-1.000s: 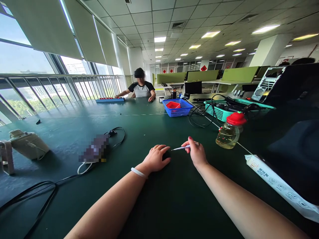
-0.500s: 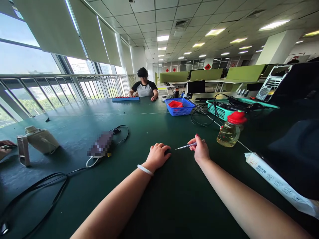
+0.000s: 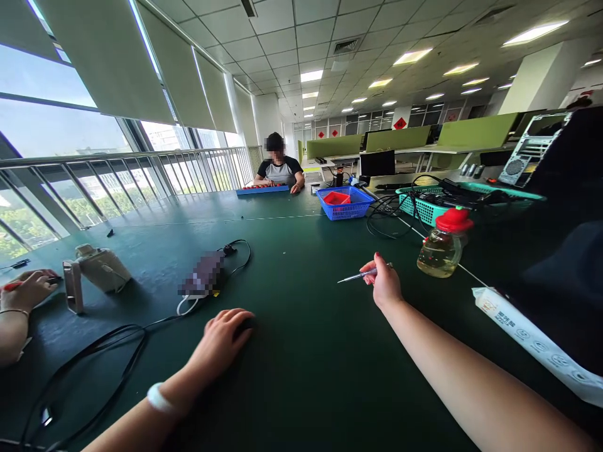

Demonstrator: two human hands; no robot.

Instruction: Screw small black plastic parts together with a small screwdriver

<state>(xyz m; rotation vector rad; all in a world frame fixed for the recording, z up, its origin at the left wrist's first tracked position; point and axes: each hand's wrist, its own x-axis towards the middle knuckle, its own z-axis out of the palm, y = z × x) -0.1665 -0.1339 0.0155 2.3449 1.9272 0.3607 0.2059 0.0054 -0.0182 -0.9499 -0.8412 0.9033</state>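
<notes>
The left hand [image 3: 223,339] and right hand [image 3: 387,285] are ungloved, and the forearms [image 3: 464,370] are bare as far as they show. A thick, smooth white band [image 3: 160,398] with a rounded profile circles the left wrist. The right thumbnail [image 3: 377,255] looks red, as if polished.

Bounded on the left by tall windows [image 3: 47,129], partly covered by pale roller blinds [image 3: 122,69] and lined with a metal railing [image 3: 132,154], with hazy sky and green trees [image 3: 28,216] beyond the glass. Topped by a white tiled ceiling [image 3: 273,50], set with a vent [image 3: 346,46] and rows of glowing light panels [image 3: 412,57]. Furnished in front with a broad dark green surface [image 3: 292,376], glossier toward the daylight. Filled farther back with white desks [image 3: 440,150] and yellow-green partitions [image 3: 475,132]. Interrupted at right by a thick pale column [image 3: 541,81]; dotted with red diamond-shaped decorations [image 3: 400,123].
</notes>
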